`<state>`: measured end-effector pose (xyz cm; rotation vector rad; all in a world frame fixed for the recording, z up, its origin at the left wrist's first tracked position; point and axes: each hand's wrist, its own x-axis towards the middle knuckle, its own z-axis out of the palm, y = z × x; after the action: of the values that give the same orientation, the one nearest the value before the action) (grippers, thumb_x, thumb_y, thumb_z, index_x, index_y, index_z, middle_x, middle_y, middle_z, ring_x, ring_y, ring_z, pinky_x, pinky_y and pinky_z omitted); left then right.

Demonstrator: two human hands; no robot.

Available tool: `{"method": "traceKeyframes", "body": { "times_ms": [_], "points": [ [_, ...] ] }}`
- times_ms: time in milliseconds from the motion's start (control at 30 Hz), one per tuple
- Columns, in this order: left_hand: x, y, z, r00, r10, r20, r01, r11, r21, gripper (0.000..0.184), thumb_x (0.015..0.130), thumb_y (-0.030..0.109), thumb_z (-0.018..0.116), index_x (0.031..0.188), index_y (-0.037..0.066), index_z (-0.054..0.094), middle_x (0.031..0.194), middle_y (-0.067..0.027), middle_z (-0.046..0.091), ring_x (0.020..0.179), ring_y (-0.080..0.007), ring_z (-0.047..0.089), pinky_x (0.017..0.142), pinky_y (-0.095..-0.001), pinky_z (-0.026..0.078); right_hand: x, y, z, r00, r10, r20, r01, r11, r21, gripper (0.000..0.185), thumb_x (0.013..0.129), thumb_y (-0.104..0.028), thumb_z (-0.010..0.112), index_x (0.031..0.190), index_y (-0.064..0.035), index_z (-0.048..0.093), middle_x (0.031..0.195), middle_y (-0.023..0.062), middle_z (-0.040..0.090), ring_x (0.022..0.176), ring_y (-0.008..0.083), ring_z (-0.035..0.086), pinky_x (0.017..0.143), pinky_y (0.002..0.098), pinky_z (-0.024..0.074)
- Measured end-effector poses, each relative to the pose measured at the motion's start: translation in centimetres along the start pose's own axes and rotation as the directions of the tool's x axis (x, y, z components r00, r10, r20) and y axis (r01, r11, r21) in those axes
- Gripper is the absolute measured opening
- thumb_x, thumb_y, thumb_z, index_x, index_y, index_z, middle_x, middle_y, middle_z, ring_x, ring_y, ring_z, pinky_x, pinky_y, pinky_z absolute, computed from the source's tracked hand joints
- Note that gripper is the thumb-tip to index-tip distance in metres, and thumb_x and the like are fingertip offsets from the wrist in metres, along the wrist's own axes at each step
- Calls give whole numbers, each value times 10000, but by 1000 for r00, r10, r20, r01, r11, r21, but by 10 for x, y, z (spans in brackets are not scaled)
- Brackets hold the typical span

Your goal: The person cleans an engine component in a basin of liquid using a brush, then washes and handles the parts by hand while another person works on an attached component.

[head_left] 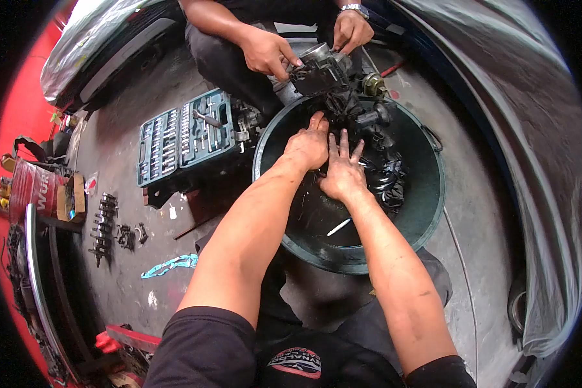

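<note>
Both my hands reach into a large dark green tub [275, 239] holding black wiring and engine parts. My left hand [308, 147] is nearest the black wiring harness [343, 107]. Its visible fingers are stretched forward, and the rest are hidden. Beside it, my right hand [344, 178] has its fingers spread and pointing away, close to black tubing [389, 184]. Above the tub's far rim, another person's hands [268, 55] hold a throttle body [317, 71] with a round metal opening; the harness hangs below it. A white pen-like stick [338, 227] lies inside the tub.
An open teal socket set [184, 132] rests on a dark metal part left of the tub. A crankshaft [103, 227] and small metal parts [132, 236] lie on the floor near a blue cloth [169, 266]. Plastic sheeting [524, 161] covers a vehicle at right.
</note>
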<state>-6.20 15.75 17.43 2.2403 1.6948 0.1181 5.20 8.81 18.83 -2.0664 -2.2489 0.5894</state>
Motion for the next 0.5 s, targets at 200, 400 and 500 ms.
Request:
{"method": "traceKeyframes", "body": {
  "times_ms": [200, 400, 500],
  "points": [
    [-2, -1, 0, 1000, 16, -23, -16, 1000, -3, 527, 970, 237, 449, 1444, 15, 382, 1623, -156, 198, 1264, -367, 551, 1052, -433, 453, 0, 1, 1, 1000, -4, -6, 4, 1000, 9, 1095, 734, -281, 813, 1585, -136, 139, 1656, 149, 11, 1466, 546, 1, 1110, 584, 374],
    [0, -2, 1, 1000, 24, -8, -24, 1000, 12, 520, 969, 241, 454, 1425, 0, 387, 1611, -178, 219, 1246, -385, 560, 1046, -441, 453, -1, 0, 0, 1000, -4, -13, 4, 1000, 18, 1096, 728, -263, 817, 1581, -124, 144, 1654, 157, 22, 1462, 554, 9, 1101, 587, 386],
    [1, -4, 4, 999, 34, -24, -34, 999, 5, 520, 970, 241, 454, 1428, 3, 383, 1612, -175, 214, 1237, -392, 566, 1038, -439, 459, -2, 0, 0, 1000, -12, -15, 12, 1000, 25, 1113, 722, -266, 822, 1581, -112, 130, 1649, 171, 23, 1458, 559, 20, 1115, 590, 370]
  ]
}}
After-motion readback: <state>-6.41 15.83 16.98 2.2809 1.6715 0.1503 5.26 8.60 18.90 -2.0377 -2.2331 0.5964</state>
